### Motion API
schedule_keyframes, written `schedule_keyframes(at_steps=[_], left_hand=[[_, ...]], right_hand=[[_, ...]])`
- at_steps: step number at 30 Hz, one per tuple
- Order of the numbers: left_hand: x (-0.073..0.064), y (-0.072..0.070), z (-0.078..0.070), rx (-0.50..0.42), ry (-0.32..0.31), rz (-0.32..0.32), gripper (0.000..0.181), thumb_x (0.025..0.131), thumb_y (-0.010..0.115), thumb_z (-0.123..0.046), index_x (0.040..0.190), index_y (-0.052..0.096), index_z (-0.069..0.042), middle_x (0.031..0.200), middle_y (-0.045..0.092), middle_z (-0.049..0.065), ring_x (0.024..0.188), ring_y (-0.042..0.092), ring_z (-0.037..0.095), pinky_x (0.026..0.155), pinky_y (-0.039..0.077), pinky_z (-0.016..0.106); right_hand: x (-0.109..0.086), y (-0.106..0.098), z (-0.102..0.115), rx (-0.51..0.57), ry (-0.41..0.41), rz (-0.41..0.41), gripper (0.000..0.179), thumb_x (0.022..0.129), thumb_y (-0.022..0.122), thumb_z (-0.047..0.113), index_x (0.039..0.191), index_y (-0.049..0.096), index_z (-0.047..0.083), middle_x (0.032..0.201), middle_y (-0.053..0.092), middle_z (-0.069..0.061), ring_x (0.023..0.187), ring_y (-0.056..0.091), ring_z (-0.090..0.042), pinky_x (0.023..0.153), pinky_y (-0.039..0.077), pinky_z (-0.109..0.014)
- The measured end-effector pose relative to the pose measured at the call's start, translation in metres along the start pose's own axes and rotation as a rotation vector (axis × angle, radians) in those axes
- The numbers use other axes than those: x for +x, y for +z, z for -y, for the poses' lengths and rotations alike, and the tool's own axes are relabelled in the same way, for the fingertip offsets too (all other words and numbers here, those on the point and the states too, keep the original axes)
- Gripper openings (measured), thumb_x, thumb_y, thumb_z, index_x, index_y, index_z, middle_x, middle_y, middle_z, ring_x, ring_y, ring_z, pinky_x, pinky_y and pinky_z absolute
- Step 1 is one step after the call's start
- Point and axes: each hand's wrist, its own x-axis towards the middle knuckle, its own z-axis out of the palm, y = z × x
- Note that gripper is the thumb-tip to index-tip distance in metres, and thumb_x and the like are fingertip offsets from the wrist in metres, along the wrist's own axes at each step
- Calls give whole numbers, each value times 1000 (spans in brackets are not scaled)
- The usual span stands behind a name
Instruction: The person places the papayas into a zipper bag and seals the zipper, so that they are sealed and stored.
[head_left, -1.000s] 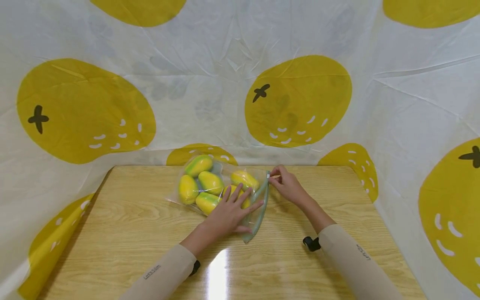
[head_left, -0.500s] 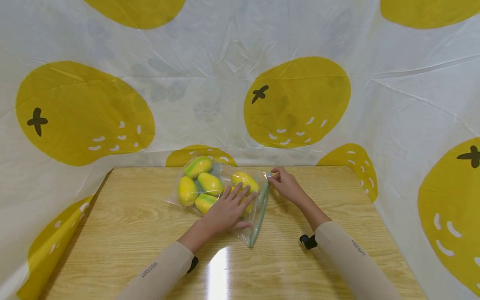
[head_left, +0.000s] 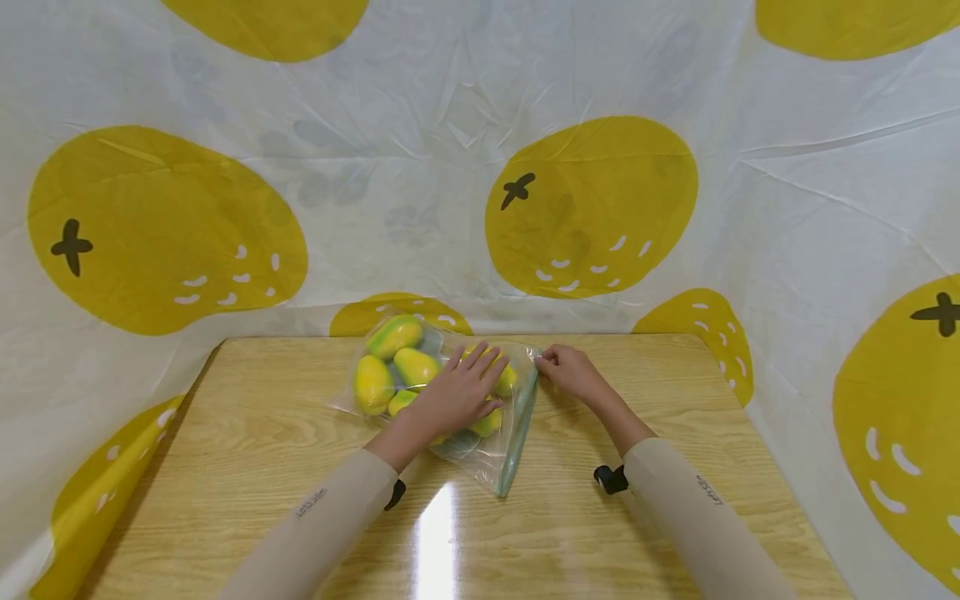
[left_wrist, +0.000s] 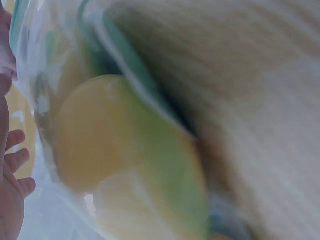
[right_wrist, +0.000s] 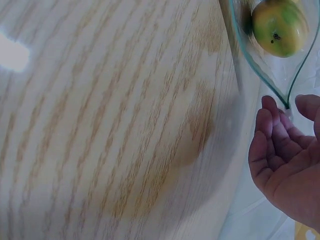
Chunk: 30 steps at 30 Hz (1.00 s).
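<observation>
A clear zip bag (head_left: 480, 467) with several yellow-green mangoes (head_left: 373, 385) in it lies on the table, its green zip edge (head_left: 517, 446) toward the right. My left hand (head_left: 453, 396) rests spread over the bag and hides some of the mangoes. At the bag's far right corner, thumb and fingers of my right hand (head_left: 572, 371) pinch the zip's slider, which they mostly cover. In the right wrist view, the green zip lines (right_wrist: 265, 77) meet at the fingertips, parted around a mango (right_wrist: 280, 27). A blurred mango (left_wrist: 100, 135) fills the left wrist view.
The wooden table (head_left: 277, 483) ends at a white cloth (head_left: 390, 225) printed with big yellow fruit, which hangs at the back and both sides. Black wrist cameras (head_left: 611, 480) sit by the sleeves.
My left hand has slid up and slightly right over the bag. The zip edge has gone from bowed to nearly straight, while my right hand has stayed at the corner.
</observation>
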Motion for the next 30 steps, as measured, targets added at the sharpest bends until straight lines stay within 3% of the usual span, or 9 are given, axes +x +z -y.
schedule_keyframes(at_steps=[4,11,21,30], left_hand=[[13,-5,3,10,13,11,65,106,55,-39,159,37,-5,159,47,12,149,43,32,118,39,55],[37,-12,14,-112,-65,153,56,109,50,-21,159,34,-1,160,46,13,151,40,33,122,36,49],[68,-9,30,-326,-121,89,46,108,56,-19,149,50,1,141,62,16,129,60,33,112,47,42],[86,0,29,-475,-201,94,41,107,58,-20,144,58,-2,132,69,13,120,64,31,105,52,41]], right_hand=[[3,1,-3,3,-7,1,27,105,60,27,107,69,1,84,66,-7,69,57,-15,64,49,-29],[4,2,-4,37,-32,-7,22,106,60,26,100,65,5,75,61,-4,59,53,-14,58,46,-28],[-1,1,3,57,-110,-57,19,104,64,24,94,64,8,73,61,-3,60,52,-14,59,46,-29],[-4,-1,13,73,-155,-52,20,106,61,24,96,65,7,90,71,-21,65,54,-15,58,46,-29]])
